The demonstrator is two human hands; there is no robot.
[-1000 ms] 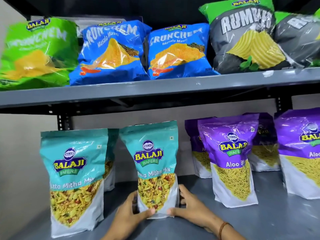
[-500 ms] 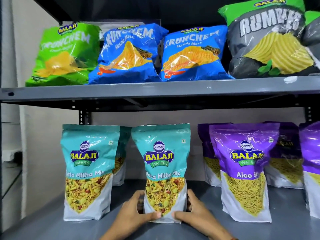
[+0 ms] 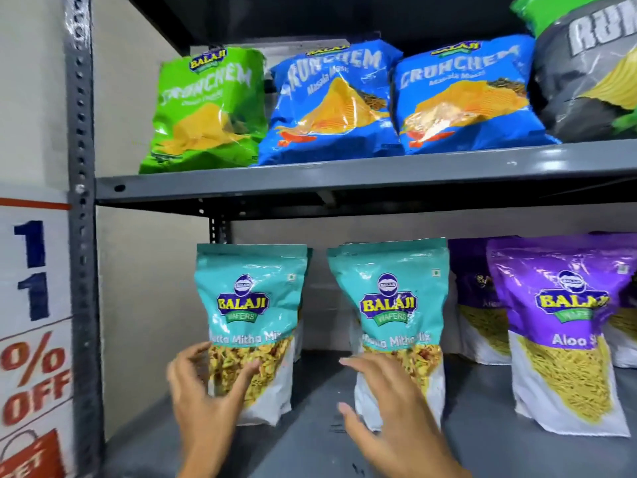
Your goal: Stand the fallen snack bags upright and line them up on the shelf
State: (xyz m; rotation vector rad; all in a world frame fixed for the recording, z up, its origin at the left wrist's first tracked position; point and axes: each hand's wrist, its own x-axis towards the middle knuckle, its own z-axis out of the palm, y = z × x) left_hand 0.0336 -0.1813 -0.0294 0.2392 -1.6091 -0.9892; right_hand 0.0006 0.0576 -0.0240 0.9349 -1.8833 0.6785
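Observation:
Two teal Balaji Khatta Mitha Mix bags stand upright side by side on the lower shelf [image 3: 310,446]. My left hand [image 3: 203,395] is spread at the lower left of the left teal bag [image 3: 251,305], thumb across its front and fingers at its left edge, blurred. My right hand [image 3: 389,405] hovers open, fingers apart, in front of the bottom of the right teal bag [image 3: 389,298]. A gap separates the two bags. To their right stands an upright purple Aloo Sev bag [image 3: 565,322], with more purple bags behind it.
On the upper shelf [image 3: 310,181] lean a green Crunchem bag [image 3: 210,108], two blue Crunchem bags [image 3: 331,101] and a grey Rumbles bag [image 3: 586,74]. A perforated steel post [image 3: 81,236] and a discount sign [image 3: 31,339] bound the left side.
Both hands have let go of the right teal bag. My left hand moved left to the other teal bag and my right hand opened. The view has swung to the left.

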